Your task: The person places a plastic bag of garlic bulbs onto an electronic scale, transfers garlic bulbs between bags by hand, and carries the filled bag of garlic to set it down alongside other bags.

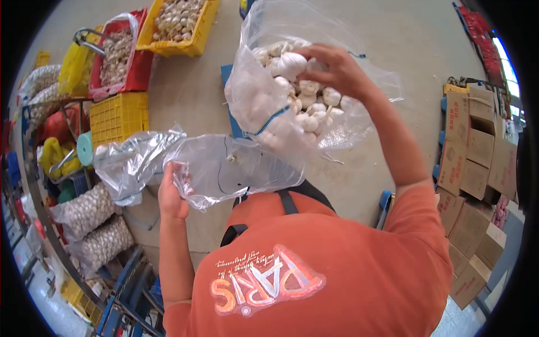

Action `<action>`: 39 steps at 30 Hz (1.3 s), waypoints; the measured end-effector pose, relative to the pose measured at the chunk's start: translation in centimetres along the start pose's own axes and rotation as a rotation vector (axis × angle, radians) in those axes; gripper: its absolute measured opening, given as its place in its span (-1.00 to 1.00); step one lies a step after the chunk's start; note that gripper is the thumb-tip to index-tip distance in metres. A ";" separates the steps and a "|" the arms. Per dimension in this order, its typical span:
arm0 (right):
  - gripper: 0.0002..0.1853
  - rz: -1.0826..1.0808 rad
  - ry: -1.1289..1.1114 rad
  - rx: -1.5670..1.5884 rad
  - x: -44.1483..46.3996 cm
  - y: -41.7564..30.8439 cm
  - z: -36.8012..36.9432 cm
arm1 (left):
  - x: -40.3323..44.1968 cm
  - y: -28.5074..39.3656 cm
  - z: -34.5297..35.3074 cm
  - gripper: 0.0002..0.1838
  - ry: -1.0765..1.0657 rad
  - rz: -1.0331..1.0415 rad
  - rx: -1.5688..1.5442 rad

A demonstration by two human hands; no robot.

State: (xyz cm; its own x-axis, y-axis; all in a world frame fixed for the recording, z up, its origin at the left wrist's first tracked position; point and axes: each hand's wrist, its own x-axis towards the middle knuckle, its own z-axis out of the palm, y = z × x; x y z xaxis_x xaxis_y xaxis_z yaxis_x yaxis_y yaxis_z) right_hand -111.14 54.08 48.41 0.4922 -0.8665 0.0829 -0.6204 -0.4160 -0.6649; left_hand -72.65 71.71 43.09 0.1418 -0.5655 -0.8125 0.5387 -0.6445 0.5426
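A large clear plastic bag (242, 92) stands open in front of me, full of white garlic bulbs (309, 88). Over its mouth, my right hand (332, 68) has thumb and fingers curled about a garlic bulb (291, 65); the contact is partly hidden. At the left, my left hand (174, 194) grips the edge of a second, smaller clear plastic bag (247, 171), which lies stretched out in front of my body. A small bit of garlic (231, 158) shows on or in that bag.
Yellow (199, 45) and red (140, 64) crates of garlic stand at the back left, near an upturned yellow crate (119, 118). Crumpled plastic bags (135, 163) lie left of me, above filled net sacks (104, 247). Cardboard boxes (466, 174) are stacked at the right.
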 end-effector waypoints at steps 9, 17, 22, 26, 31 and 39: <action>-0.48 -0.264 -0.346 0.181 -3.9 -14.0 10.1 | -0.2 -0.2 -0.6 -0.70 -0.081 0.022 -0.039; -0.10 -0.045 0.105 -0.313 -8.9 -11.5 8.6 | -1.5 -1.0 0.8 -0.70 -0.083 -0.002 -0.258; -0.27 0.260 0.077 -0.138 -8.6 -5.0 10.4 | -2.2 -0.2 -2.3 -0.71 0.051 0.052 -0.290; -0.88 -0.055 0.263 -0.091 -5.7 -3.7 11.0 | -3.6 -0.1 -7.4 -0.71 0.200 0.124 -0.237; -0.91 -0.111 0.354 -0.124 -3.3 -2.0 10.4 | -8.0 -0.3 -13.3 -0.71 0.448 0.175 -0.080; -0.89 -0.010 0.476 -0.018 -0.3 -1.8 9.3 | -10.8 2.4 -15.9 -0.73 0.409 0.266 -0.195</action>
State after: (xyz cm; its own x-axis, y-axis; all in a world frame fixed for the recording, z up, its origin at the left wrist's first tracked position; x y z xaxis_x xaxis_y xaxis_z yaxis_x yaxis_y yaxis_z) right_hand -104.51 57.69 42.74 0.1661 -0.8907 0.4231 -0.6299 -0.4259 -0.6494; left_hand -59.71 84.42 49.79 0.5863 -0.4238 -0.6904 0.5794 -0.3763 0.7230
